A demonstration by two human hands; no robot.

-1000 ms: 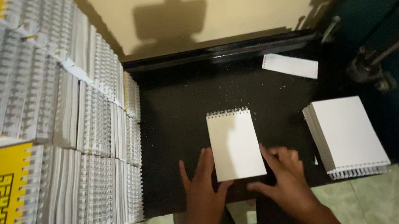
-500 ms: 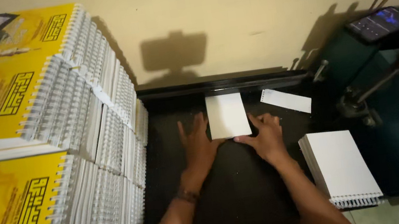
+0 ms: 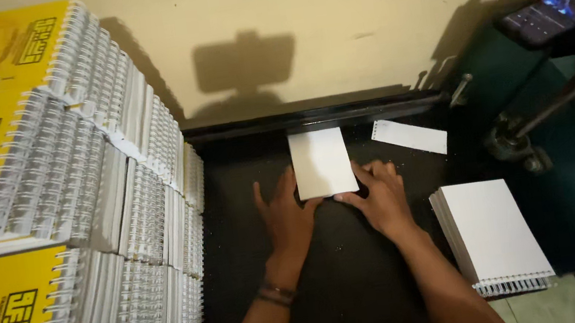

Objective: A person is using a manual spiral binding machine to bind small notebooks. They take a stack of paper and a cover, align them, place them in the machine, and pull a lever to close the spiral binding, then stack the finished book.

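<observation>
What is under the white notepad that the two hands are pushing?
Under the white notepad lies the black machine bed. Its far edge meets a dark bar; what's beneath there is hidden.

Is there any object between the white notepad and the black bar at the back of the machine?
Nothing visible. The white notepad lies flat with its far edge at the black bar; the left hand and right hand press its near corners.

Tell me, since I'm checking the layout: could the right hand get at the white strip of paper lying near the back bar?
Probably yes. The right hand rests beside the white notepad, and the white strip of paper lies just beyond it on the black work surface, with nothing between them.
</observation>
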